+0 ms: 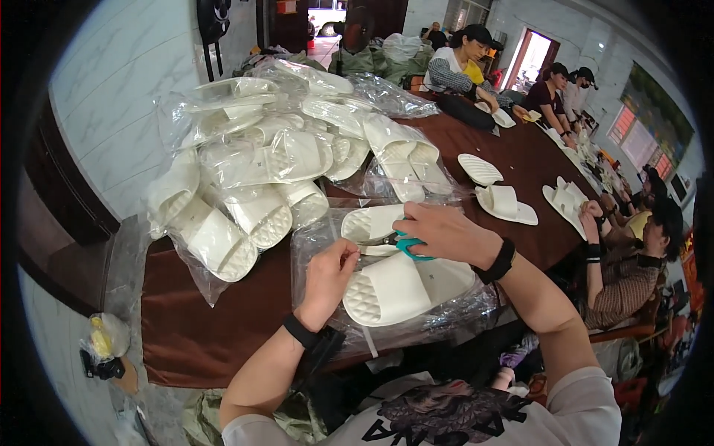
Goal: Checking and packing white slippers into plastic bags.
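My right hand (450, 234) is wrapped around a pair of scissors with teal handles (413, 249). Their dark blades point left, between two white slippers. The nearer slipper (387, 295) and the farther slipper (366, 221) lie side by side on a clear plastic bag (465, 305). My left hand (326, 281) is closed in a pinch beside the slippers' left ends, close to the blade tips. Whatever its fingertips hold is too small to make out.
A heap of white slippers in clear bags (290, 160) covers the left and back of the brown-covered table (201, 327). Loose slippers (507, 204) lie to the right. Across the table a person (465, 63) handles slippers; another person (632, 275) sits at the right.
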A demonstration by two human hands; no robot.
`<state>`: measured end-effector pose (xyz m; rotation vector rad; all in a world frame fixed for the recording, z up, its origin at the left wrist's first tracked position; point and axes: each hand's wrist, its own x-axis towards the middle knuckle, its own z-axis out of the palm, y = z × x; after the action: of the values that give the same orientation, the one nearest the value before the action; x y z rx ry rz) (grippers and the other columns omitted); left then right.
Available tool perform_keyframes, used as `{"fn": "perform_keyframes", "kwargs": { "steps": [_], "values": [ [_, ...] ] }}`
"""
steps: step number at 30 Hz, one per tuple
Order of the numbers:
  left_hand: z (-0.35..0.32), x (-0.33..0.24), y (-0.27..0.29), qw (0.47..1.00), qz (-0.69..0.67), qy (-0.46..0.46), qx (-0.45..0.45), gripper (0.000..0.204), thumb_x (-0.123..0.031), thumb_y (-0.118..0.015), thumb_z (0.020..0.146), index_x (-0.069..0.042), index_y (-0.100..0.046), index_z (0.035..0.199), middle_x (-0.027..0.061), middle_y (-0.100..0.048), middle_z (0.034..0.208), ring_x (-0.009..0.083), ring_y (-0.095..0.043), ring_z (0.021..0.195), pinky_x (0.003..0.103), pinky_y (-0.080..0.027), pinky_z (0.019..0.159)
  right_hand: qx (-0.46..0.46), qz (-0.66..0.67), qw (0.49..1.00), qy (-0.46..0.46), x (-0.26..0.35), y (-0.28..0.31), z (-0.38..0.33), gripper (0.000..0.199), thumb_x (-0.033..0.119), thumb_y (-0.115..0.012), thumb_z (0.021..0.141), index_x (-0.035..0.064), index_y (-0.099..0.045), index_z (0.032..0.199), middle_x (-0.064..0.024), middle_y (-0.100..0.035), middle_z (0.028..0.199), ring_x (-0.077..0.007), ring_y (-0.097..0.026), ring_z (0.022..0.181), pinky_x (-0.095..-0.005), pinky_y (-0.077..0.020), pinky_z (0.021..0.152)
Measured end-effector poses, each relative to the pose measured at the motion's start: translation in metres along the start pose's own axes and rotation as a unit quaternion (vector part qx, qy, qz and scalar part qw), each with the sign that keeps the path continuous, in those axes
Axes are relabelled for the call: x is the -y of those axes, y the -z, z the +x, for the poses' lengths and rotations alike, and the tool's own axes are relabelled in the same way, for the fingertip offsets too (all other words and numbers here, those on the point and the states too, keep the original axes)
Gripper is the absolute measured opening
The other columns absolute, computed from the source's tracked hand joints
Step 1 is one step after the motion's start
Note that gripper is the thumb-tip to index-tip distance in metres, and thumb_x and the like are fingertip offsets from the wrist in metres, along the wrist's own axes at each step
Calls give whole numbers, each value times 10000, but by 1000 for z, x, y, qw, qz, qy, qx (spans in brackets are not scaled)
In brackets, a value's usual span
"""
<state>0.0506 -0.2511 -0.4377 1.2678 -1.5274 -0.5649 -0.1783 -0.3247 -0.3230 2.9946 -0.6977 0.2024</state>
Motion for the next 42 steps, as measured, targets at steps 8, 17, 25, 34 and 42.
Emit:
{"fn": "perform_keyframes", "kwargs": {
  "steps": [8,17,25,34,42],
  "values": [
    [-2,-10,18,999,-30,26,-33,58,-36,-637,904,-11,-644,955,119,-675,762,202,-650,633,315,-494,584,-106,93,980,-137,-30,-12,-46,446,136,-705,797,91,-600,1228,-132,-570,1065,-333,-619,981,-398,-511,816],
    [-10,-63,122,956,-175,-22,-236,77,-28,-586,968,16,-633,1011,36,-624,839,84,-589,674,221,-474,587,-115,47,931,-342,-123,-83,-172,375,144,-655,870,14,-598,1217,-191,-614,1069,-375,-593,1015,-447,-481,877],
    [-90,-40,285,879,45,-34,-473,139,-86,-587,985,29,-631,1051,54,-618,859,108,-610,705,259,-526,655,-83,252,941,-212,-39,-24,-71,168,94,-622,891,16,-670,1032,-120,-652,956,-269,-642,880,-349,-512,746],
    [-161,63,397,758,449,78,-467,267,-74,-573,973,15,-629,1218,126,-683,1153,194,-653,1035,327,-509,912,25,543,787,-290,-6,-29,-39,426,208,-533,977,47,-436,1359,-112,-697,799,-133,-647,595,-232,-496,511],
    [-92,-9,248,932,159,45,-324,205,-65,-570,975,16,-653,1144,95,-690,1099,160,-636,1028,294,-498,886,37,573,771,-274,10,-27,-36,294,163,-653,911,104,-525,1169,-58,-672,857,-101,-648,716,-228,-507,604]
  ]
}}
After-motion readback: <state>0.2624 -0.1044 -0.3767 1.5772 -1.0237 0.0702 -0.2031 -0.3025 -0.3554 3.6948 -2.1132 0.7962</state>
